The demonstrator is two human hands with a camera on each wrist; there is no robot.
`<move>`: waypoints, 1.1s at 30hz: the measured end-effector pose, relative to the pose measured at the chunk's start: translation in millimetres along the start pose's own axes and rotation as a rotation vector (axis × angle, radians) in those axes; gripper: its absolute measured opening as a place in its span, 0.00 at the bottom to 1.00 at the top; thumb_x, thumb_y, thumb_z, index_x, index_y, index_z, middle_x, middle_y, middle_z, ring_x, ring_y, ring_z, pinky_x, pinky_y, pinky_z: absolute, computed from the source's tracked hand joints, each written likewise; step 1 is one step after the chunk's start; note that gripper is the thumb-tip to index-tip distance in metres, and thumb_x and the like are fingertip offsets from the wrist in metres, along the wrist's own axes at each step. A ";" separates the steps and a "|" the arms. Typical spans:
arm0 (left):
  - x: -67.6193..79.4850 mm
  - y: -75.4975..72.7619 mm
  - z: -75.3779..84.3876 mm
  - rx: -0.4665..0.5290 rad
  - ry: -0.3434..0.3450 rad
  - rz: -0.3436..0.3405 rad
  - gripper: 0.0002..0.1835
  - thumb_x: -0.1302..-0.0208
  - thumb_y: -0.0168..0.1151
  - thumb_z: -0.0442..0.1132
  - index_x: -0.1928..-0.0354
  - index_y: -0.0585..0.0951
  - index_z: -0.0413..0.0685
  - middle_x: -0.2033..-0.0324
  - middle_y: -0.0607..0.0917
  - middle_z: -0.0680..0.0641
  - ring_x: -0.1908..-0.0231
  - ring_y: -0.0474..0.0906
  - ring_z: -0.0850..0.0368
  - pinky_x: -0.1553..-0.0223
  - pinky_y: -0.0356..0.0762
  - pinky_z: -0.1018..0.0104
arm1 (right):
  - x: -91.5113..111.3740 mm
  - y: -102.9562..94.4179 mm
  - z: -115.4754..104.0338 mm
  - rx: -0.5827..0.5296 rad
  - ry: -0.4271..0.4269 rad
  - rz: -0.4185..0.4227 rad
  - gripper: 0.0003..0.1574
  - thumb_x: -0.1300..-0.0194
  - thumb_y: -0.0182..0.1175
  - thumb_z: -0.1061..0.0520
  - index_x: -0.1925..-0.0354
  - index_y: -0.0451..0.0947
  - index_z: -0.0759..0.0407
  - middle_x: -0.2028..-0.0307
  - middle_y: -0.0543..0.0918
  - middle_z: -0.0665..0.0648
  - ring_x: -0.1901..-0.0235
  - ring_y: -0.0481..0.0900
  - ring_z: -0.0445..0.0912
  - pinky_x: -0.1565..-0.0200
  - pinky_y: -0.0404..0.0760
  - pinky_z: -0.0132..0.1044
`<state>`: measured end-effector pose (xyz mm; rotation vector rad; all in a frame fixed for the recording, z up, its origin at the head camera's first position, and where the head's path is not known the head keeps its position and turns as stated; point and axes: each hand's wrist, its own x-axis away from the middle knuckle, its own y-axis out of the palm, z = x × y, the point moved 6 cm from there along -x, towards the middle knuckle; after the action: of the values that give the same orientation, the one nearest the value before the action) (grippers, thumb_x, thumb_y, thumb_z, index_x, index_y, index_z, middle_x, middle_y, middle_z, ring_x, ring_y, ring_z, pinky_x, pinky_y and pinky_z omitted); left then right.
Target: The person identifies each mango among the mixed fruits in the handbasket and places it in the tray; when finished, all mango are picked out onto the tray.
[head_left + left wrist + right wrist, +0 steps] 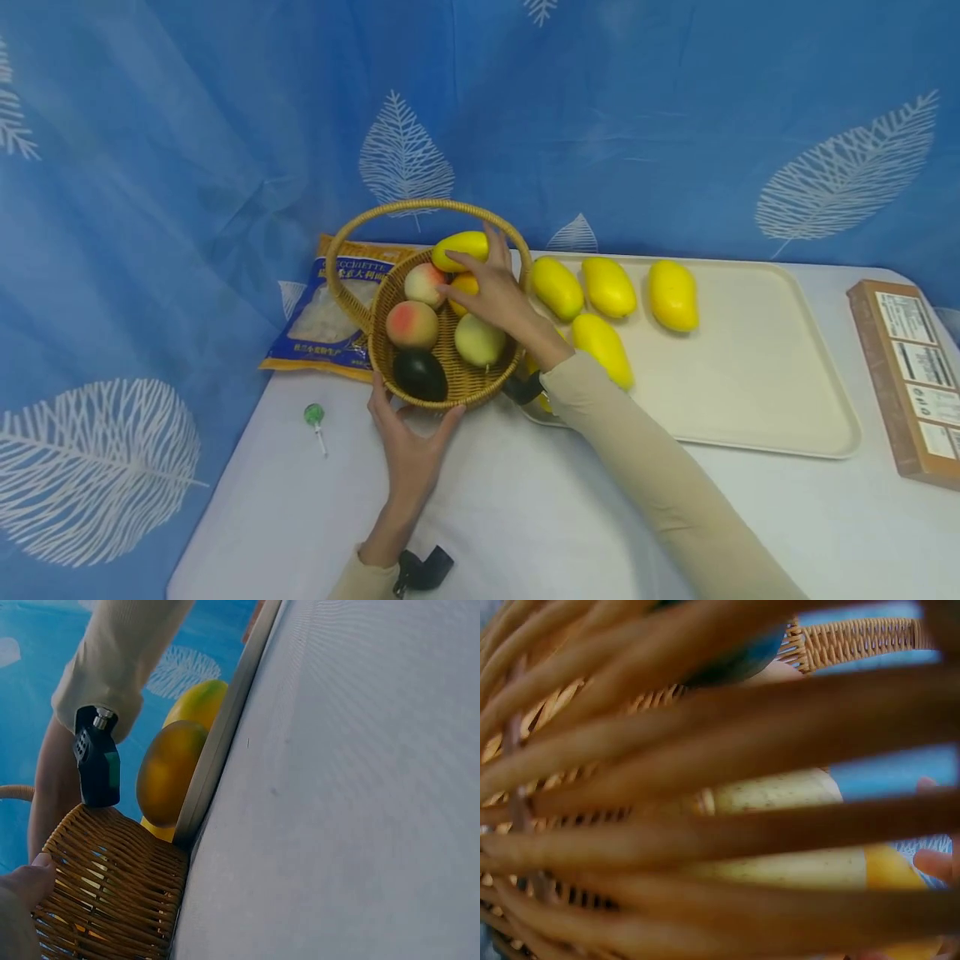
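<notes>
In the head view, a wicker basket [465, 382] with a tall hoop handle stands left of the middle. It holds two peaches [412, 325], a pale green pear [478, 342], a dark avocado [420, 375] and a partly covered orange-yellow fruit [465, 285]. My right hand [491, 287] reaches over the basket and holds a yellow mango [468, 243] at the far rim between thumb and fingers. My left hand [412, 450] grips the basket's near side, its thumb [37, 879] against the weave. In the right wrist view, blurred wicker strands cover most of the scene.
Several mangoes [672, 296] lie on a cream tray [750, 367] right of the basket, one partly hidden by the right arm. A blue-and-yellow pasta bag [322, 325] lies behind left. A green lollipop [313, 414] is front left; a brown box [911, 375] lies far right.
</notes>
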<state>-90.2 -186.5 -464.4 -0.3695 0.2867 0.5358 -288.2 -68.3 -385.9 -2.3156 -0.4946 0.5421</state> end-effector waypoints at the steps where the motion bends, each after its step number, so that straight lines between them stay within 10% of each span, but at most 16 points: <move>1: 0.0 0.1 0.6 -0.003 0.000 -0.001 0.64 0.51 0.79 0.42 0.22 0.42 0.51 0.29 0.55 0.42 0.32 0.54 0.49 0.42 0.64 0.60 | 0.2 -0.2 0.5 0.000 0.002 0.010 0.34 0.33 0.61 0.40 0.33 0.71 0.48 0.23 0.33 0.62 0.24 0.30 0.62 0.30 0.53 0.62; 16: -0.6 -2.7 38.9 0.013 -0.023 -0.007 0.61 0.52 0.77 0.32 0.24 0.43 0.37 0.32 0.55 0.30 0.34 0.55 0.38 0.42 0.62 0.52 | 5.7 -4.9 -6.5 0.091 -0.095 0.151 0.22 0.35 0.64 0.57 0.43 0.81 0.49 0.30 0.60 0.64 0.40 0.57 0.63 0.43 0.66 0.53; 33: -1.4 -0.6 3.7 -0.020 -0.012 -0.013 0.63 0.51 0.78 0.44 0.22 0.42 0.51 0.29 0.54 0.42 0.32 0.54 0.52 0.40 0.62 0.60 | 64.4 -11.8 -17.7 0.086 -0.315 0.171 0.29 0.41 0.69 0.58 0.41 0.77 0.49 0.47 0.70 0.65 0.51 0.69 0.58 0.50 0.72 0.47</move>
<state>-90.4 -186.1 -460.4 -0.3872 0.2672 0.5282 -227.4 -38.5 -381.2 -2.2110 -0.4109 1.0003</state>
